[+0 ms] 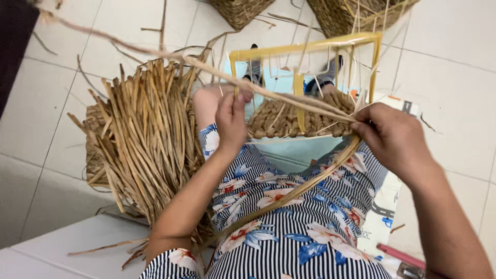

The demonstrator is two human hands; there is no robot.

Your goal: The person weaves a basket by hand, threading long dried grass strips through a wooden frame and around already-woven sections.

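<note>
A yellow wire frame (305,47) rests against my knees, with a band of woven dried straw (289,120) across its lower part. My left hand (231,121) pinches a long pale straw strand (155,52) close to the frame's left upright; the strand runs up to the far left. My right hand (390,137) grips the same strand's other end at the weave's right edge, and a second strand (305,186) curves from there down across my lap. Both hands touch the weaving.
A thick bundle of loose dried straw (144,134) lies on the tiled floor at my left. Two woven baskets (240,10) (346,15) stand at the top. A white low surface (62,248) is at the bottom left. A red-handled tool (400,257) lies at the lower right.
</note>
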